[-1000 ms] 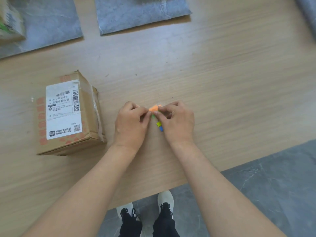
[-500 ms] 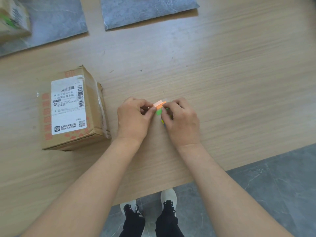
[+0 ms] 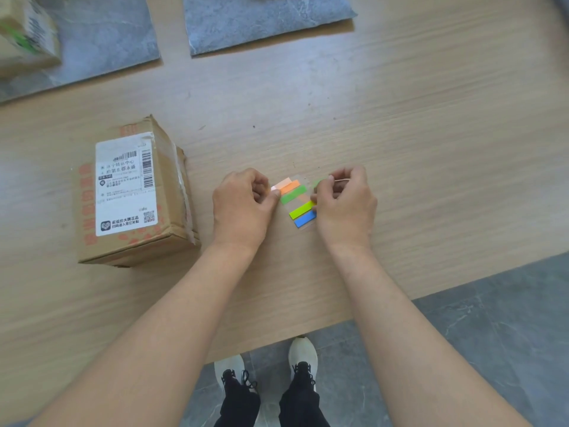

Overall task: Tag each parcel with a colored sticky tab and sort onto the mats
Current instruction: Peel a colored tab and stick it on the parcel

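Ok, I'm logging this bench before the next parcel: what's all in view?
box: one, brown with white label, left side of table
second box: one, brown, far-left mat, cut off
mats: two, grey, far side of table
tab sheet: one, clear with orange, green, blue tabs, mid-table
green tab: one, green, lifted off the sheet
shoes: two, white, grey floor
left hand: holding the tab sheet's edge
right hand: pinching the green tab
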Motion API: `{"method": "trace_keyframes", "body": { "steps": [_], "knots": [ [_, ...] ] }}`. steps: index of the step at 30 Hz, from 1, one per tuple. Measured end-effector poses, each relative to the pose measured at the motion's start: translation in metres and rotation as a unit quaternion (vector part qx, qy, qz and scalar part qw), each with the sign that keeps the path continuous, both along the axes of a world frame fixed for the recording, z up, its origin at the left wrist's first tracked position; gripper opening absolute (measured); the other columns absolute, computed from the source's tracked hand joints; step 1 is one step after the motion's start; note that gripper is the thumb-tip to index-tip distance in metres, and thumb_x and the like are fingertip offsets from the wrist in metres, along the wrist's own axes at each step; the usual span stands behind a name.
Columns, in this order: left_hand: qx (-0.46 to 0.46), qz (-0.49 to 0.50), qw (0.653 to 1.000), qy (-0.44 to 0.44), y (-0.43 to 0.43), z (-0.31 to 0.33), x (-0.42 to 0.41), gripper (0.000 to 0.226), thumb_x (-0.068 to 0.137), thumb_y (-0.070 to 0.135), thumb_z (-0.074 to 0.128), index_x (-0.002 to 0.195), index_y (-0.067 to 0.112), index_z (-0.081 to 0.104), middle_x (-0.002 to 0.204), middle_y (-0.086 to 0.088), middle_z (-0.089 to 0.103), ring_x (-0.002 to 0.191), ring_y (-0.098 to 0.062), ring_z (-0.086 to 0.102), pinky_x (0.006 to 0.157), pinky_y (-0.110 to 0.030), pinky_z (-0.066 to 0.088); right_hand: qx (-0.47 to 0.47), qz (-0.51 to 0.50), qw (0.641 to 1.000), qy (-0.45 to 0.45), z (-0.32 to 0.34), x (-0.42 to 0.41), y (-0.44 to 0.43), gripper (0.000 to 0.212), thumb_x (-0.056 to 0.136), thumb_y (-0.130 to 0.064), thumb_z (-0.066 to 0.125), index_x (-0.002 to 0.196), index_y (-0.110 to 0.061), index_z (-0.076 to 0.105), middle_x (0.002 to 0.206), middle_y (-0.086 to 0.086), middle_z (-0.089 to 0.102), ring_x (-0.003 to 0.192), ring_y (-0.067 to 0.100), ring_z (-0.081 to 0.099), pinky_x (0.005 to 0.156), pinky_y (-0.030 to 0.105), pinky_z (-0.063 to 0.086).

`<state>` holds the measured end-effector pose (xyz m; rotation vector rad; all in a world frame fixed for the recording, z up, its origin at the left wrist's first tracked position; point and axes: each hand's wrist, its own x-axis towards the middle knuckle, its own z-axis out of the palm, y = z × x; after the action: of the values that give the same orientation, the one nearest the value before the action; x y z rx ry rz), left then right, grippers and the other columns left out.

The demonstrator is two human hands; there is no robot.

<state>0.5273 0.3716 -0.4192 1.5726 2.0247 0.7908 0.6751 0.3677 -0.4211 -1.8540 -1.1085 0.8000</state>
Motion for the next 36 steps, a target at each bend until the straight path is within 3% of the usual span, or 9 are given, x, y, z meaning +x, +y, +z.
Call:
{"method": "trace_keyframes", "body": {
  "steps": [4, 7, 9, 11, 13, 16, 26, 31, 36],
  "knots": [
    [0.013, 0.008, 1.000, -0.006, -0.005, -0.001, 0.002, 0.022, 0.078, 0.023, 0.081, 0.095, 0.016, 0.069, 0.083, 0.002, 0.067, 0.074, -0.012, 0.062, 0.076, -0.035, 0.055, 0.010, -0.007, 0.999, 0.030, 0.004, 0.000, -0.006, 0.004, 0.092, -0.030, 0.053, 0.094, -0.027, 0.051, 0.082, -0.006, 0.070, 0.078, 0.018, 0.074, 0.076, 0.047, 0.060],
    [0.045, 0.001, 0.998, -0.037, -0.017, 0.002, 0.003, 0.010, 0.083, 0.022, 0.075, 0.090, 0.016, 0.071, 0.083, 0.002, 0.068, 0.072, -0.009, 0.062, 0.072, -0.034, 0.055, 0.050, -0.013, 0.998, 0.027, 0.011, 0.002, -0.014, 0.002, 0.097, -0.019, 0.060, 0.097, -0.019, 0.058, 0.084, -0.008, 0.070, 0.076, 0.011, 0.072, 0.077, 0.037, 0.059],
    [0.028, 0.006, 0.994, -0.108, -0.026, 0.008, 0.003, 0.010, 0.090, 0.024, 0.071, 0.088, 0.016, 0.075, 0.082, 0.003, 0.072, 0.071, -0.009, 0.065, 0.071, -0.033, 0.056, 0.094, 0.008, 0.995, 0.035, 0.017, -0.001, -0.021, 0.001, 0.098, -0.018, 0.064, 0.098, -0.017, 0.063, 0.085, -0.008, 0.071, 0.076, 0.006, 0.071, 0.073, 0.029, 0.058],
    [-0.027, 0.032, 0.958, -0.283, -0.035, 0.018, 0.004, 0.018, 0.096, 0.022, 0.068, 0.092, 0.008, 0.077, 0.083, -0.005, 0.075, 0.072, -0.013, 0.068, 0.072, -0.034, 0.058, 0.131, 0.065, 0.989, 0.036, 0.023, -0.010, -0.030, 0.002, 0.097, -0.016, 0.066, 0.098, -0.014, 0.066, 0.087, -0.007, 0.071, 0.078, 0.005, 0.070, 0.072, 0.022, 0.056],
    [-0.058, 0.064, 0.894, -0.440, -0.043, 0.032, 0.002, 0.025, 0.099, 0.019, 0.063, 0.095, -0.002, 0.075, 0.089, -0.017, 0.074, 0.081, -0.022, 0.071, 0.076, -0.035, 0.059, 0.168, 0.129, 0.977, 0.021, 0.026, -0.020, -0.039, 0.005, 0.096, -0.013, 0.069, 0.098, -0.008, 0.070, 0.091, -0.002, 0.073, 0.082, 0.006, 0.070, 0.074, 0.019, 0.056],
    [-0.071, 0.097, 0.828, -0.547, -0.051, 0.051, -0.011, 0.024, 0.100, 0.014, 0.060, 0.088, -0.003, 0.072, 0.086, -0.017, 0.074, 0.081, -0.024, 0.072, 0.077, -0.032, 0.059, 0.231, 0.195, 0.953, -0.008, 0.031, -0.031, -0.046, 0.006, 0.093, -0.005, 0.071, 0.098, -0.002, 0.072, 0.096, 0.005, 0.073, 0.088, 0.012, 0.071, 0.079, 0.022, 0.059],
    [-0.061, 0.105, 0.807, -0.578, -0.098, 0.072, -0.054, 0.007, 0.092, -0.001, 0.066, 0.091, 0.001, 0.073, 0.094, -0.017, 0.075, 0.081, -0.022, 0.072, 0.074, -0.028, 0.058, 0.308, 0.292, 0.902, -0.083, 0.039, -0.056, -0.077, 0.009, 0.085, 0.000, 0.077, 0.093, -0.003, 0.079, 0.104, 0.010, 0.071, 0.095, 0.022, 0.072, 0.082, 0.037, 0.059],
    [-0.050, 0.108, 0.851, -0.511, -0.132, 0.066, -0.067, 0.012, 0.093, 0.003, 0.068, 0.102, -0.002, 0.074, 0.102, -0.023, 0.074, 0.089, -0.025, 0.071, 0.082, -0.034, 0.058, 0.303, 0.318, 0.894, -0.083, 0.041, -0.064, -0.103, 0.013, 0.080, -0.001, 0.082, 0.092, -0.005, 0.080, 0.101, 0.008, 0.071, 0.092, 0.018, 0.071, 0.081, 0.032, 0.058],
    [-0.001, 0.093, 0.902, -0.421, -0.156, 0.055, -0.097, 0.011, 0.092, 0.008, 0.071, 0.101, 0.007, 0.078, 0.098, -0.026, 0.073, 0.084, -0.024, 0.063, 0.087, -0.043, 0.058, 0.258, 0.307, 0.916, -0.017, 0.044, -0.091, -0.118, 0.009, 0.087, -0.002, 0.078, 0.096, -0.003, 0.078, 0.095, 0.006, 0.068, 0.084, 0.010, 0.068, 0.074, 0.028, 0.061]
  ]
}}
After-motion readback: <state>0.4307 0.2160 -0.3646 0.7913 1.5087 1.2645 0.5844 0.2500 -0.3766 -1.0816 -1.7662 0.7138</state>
